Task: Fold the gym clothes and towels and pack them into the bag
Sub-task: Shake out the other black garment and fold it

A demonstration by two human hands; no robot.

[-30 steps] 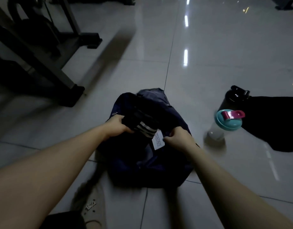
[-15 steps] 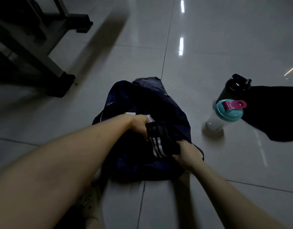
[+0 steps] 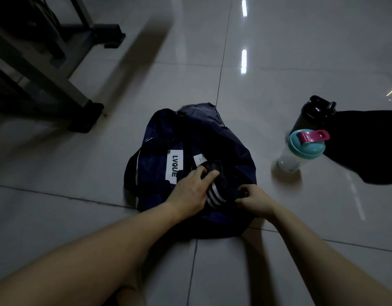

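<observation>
Reaching forward from the lower edge of the view, both bare forearms converge over a navy duffel bag (image 3: 197, 131) lying on the floor.

Hand pose:
- The left hand (image 3: 190, 193) lies palm-down on a black garment (image 3: 223, 182) with white stripes. Its fingers (image 3: 209, 174) are extended almost straight across the top of the fabric and press on it. The thumb is hidden, so it cannot be told whether it is hooked underneath.
- The right hand (image 3: 255, 200) sits just beside the garment's near-right end. Its fingers are curled tight and pinch the dark fabric at that edge. In the dim light the boundary between garment and bag cloth is hard to separate there.

Position of the task item: the garment rests on top of the bag, toward its near side, between the two hands. A small white tag (image 3: 200, 159) shows at its far end. A white label (image 3: 174, 165) printed "LVQUE" lies on the bag just to the left of it.

Surface and room:
- The floor (image 3: 290, 69) is glossy pale tile with thin dark grout lines; ceiling lights reflect on it as bright bars.
- A clear shaker bottle (image 3: 299, 152) with a teal lid and pink flip cap stands to the right of the bag, apart from it.
- A black shaker bottle (image 3: 312, 115) stands just behind it.
- A black cloth (image 3: 367, 149) lies spread flat to the right of both bottles.
- The grey frame of an exercise machine (image 3: 49, 69) with black feet occupies the upper left.
</observation>
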